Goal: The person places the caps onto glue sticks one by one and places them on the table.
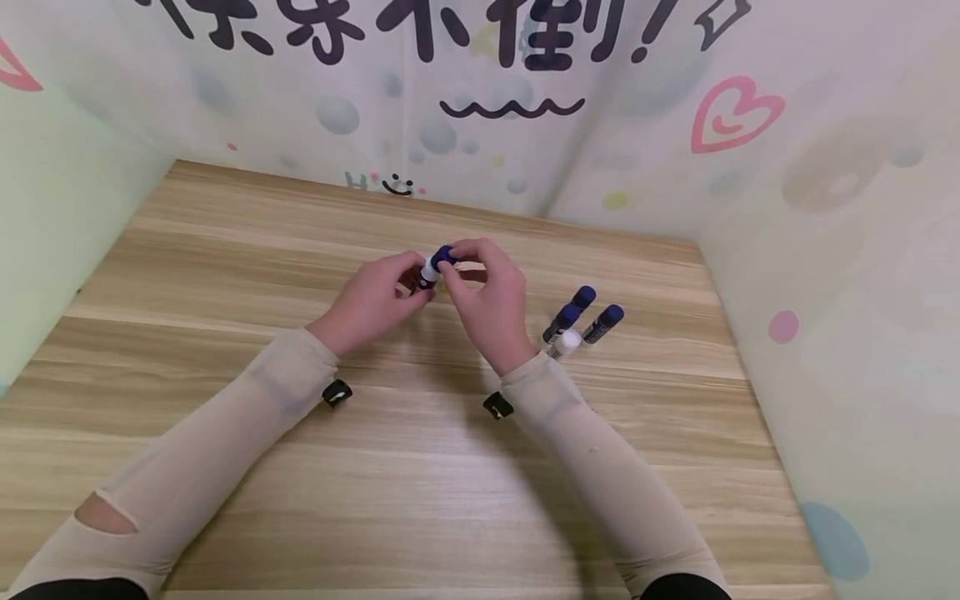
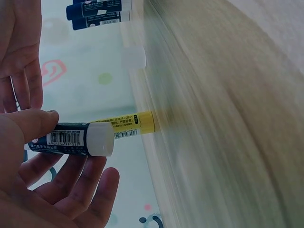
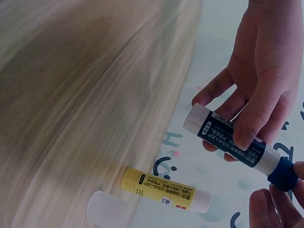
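A dark blue glue stick [image 3: 230, 137] with a white base is tilted in mid-air between both hands. My left hand [image 1: 372, 300] grips its labelled body between thumb and fingers. At the other end, my right hand [image 1: 491, 304] pinches the blue cap [image 3: 283, 174] with thumb and fingertips; a strip of white neck shows below the cap. Just behind and below the hands, a yellow glue stick [image 3: 159, 189] stands on the table, yellow end down. Close to it on the table sits a short translucent white cylinder [image 3: 107, 209].
Right of my right wrist stand several blue-capped glue sticks [image 1: 602, 323], with a white-topped piece [image 1: 566, 342] in front, partly hidden by the wrist. The wood-grain table [image 1: 375, 500] meets a printed backdrop [image 1: 480, 150] at the back and pale walls at both sides.
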A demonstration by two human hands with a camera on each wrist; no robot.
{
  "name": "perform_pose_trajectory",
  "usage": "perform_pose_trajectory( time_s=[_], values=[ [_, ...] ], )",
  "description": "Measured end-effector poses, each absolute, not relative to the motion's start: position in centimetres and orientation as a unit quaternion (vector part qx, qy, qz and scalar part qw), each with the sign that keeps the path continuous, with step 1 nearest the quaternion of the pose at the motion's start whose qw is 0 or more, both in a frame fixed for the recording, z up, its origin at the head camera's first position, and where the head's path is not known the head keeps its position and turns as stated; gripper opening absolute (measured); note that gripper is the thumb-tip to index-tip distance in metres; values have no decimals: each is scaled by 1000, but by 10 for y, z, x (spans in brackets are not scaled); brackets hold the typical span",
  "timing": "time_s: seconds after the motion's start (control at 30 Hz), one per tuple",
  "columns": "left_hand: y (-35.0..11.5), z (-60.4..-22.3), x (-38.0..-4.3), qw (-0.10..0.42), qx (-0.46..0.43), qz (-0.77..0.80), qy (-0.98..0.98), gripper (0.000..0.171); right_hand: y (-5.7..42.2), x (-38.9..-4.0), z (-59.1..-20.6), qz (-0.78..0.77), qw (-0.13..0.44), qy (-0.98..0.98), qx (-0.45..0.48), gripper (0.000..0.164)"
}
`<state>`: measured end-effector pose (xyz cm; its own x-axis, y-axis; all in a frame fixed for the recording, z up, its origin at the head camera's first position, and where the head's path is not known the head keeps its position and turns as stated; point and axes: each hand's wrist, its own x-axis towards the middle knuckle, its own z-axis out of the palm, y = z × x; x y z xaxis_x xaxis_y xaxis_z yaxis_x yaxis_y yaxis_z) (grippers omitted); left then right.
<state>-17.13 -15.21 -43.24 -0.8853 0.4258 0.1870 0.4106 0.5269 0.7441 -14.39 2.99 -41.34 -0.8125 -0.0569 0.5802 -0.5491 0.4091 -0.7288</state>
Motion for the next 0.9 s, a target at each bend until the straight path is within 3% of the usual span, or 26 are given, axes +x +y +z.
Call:
perform_pose_trajectory(
  time_s=[0.57,0.9],
  values=[
    [-157,-432,-162,-12,224,435,872,25,31,-144,-420,511,228,-812,169,6],
    [-157,-426,-152,2,205,475,856,33,30,-141,-420,594,184,-772,131,7]
  ],
)
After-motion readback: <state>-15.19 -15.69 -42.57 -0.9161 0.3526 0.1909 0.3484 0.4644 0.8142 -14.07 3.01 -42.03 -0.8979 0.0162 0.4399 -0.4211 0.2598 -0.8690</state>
